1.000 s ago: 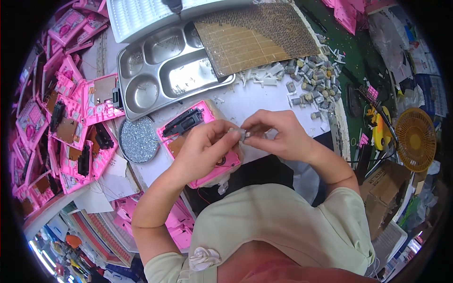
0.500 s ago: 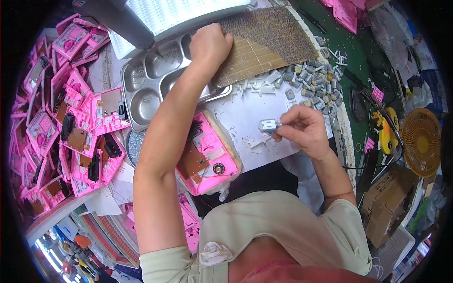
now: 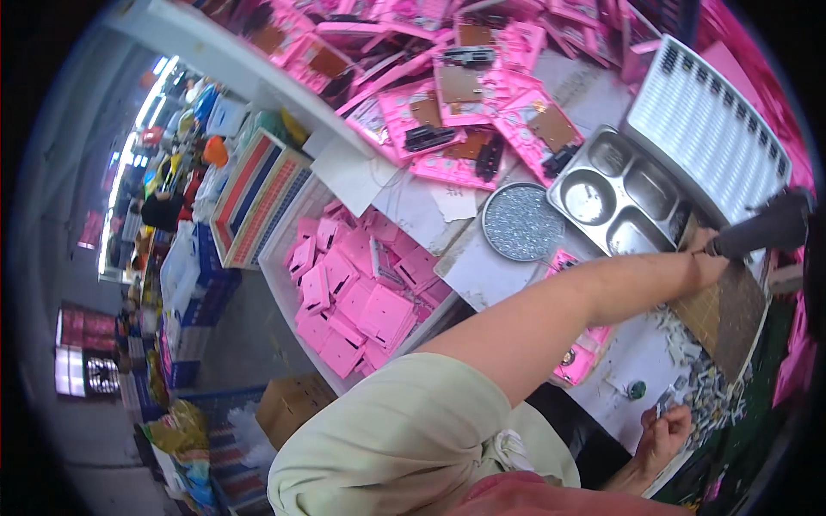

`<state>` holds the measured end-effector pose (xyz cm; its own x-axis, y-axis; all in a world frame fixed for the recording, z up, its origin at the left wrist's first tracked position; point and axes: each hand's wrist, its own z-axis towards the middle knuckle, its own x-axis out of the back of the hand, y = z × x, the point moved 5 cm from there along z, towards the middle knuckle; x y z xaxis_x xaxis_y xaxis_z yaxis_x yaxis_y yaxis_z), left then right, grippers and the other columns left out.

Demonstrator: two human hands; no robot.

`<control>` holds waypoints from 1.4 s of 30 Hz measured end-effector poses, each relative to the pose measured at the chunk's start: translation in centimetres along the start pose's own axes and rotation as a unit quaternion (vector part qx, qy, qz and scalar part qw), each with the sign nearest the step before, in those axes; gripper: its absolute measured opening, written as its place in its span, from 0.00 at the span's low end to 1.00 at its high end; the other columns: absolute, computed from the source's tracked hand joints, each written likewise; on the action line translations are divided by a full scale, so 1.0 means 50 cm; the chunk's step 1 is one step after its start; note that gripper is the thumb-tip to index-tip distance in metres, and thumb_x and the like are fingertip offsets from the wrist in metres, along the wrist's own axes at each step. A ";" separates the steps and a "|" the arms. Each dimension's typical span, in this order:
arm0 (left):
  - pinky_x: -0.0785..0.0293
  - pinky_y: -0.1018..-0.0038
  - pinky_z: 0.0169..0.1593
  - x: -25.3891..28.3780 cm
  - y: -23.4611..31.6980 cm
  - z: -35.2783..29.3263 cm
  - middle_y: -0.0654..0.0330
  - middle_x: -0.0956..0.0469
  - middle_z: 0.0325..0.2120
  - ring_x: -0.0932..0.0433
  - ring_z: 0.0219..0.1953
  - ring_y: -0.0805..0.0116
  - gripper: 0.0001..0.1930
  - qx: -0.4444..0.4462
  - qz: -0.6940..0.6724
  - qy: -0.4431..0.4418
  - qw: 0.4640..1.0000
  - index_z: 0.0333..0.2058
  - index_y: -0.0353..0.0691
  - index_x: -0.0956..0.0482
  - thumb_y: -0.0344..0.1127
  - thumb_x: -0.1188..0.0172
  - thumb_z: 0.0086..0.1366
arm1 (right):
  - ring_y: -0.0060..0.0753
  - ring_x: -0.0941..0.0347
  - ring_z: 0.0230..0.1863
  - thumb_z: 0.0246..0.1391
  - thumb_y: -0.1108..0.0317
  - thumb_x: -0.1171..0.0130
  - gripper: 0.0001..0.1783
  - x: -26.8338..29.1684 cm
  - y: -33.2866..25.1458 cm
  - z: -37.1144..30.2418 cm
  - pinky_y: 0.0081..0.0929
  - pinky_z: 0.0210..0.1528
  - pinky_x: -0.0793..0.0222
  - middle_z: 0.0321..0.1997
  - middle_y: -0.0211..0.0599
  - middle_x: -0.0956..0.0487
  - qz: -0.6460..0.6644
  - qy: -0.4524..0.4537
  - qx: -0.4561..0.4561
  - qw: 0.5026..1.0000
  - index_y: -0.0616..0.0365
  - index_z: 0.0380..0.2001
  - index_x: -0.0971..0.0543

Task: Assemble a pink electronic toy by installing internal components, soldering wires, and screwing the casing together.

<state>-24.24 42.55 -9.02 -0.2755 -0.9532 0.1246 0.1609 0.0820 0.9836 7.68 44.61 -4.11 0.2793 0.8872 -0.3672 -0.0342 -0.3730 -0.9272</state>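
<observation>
My left arm stretches across the table, and my left hand is at the tip of a dark power screwdriver, beside the metal compartment tray and over the brown cardboard mat. Its fingers are hidden. Lower right, my right hand is closed, with a small silver motor at its fingertips, blurred. Next to it, a small green-topped round part stands on the white table surface. Partly covered by my left forearm lies an open pink plastic casing.
Loose small motors are heaped by the right hand. A round dish of small metal bits sits beside the tray. Pink casings with circuit boards pile up at the back; a bin of pink parts stands left. A white ribbed tray is far right.
The view has swung left, so the table now sits at the right. My left hand has come to the screwdriver's tip. My right hand still pinches the motor.
</observation>
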 end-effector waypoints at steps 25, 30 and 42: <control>0.26 0.53 0.37 0.192 0.320 -0.210 0.43 0.22 0.27 0.21 0.33 0.40 0.06 -0.333 0.189 -0.140 0.913 0.30 0.33 0.23 0.31 0.40 0.60 | 0.16 0.33 0.30 0.55 0.76 0.35 0.24 -0.049 -0.062 -0.005 0.18 0.35 0.34 0.31 0.25 0.26 -0.414 0.010 -0.002 0.910 0.59 0.57 0.21; 0.20 0.74 0.36 0.364 0.307 -0.360 0.56 0.17 0.28 0.16 0.29 0.69 0.07 -0.166 0.100 -0.192 0.962 0.37 0.32 0.17 0.22 0.34 0.59 | 0.22 0.29 0.30 0.54 0.74 0.35 0.24 -0.036 -0.026 -0.001 0.22 0.37 0.31 0.33 0.32 0.20 -0.512 -0.014 -0.010 0.859 0.57 0.56 0.20; 0.23 0.78 0.39 0.480 0.219 -0.545 0.53 0.19 0.37 0.20 0.36 0.70 0.08 -0.068 0.090 -0.178 0.978 0.38 0.29 0.18 0.15 0.37 0.60 | 0.30 0.28 0.27 0.47 0.73 0.38 0.23 -0.074 -0.022 0.055 0.28 0.33 0.30 0.27 0.34 0.25 -0.627 -0.109 0.033 0.771 0.57 0.50 0.18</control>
<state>-3.27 12.65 1.17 -0.5390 -0.7635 0.3558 0.3545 0.1776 0.9181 4.05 42.50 -1.92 -0.0361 0.5660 0.8236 0.0804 0.8231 -0.5621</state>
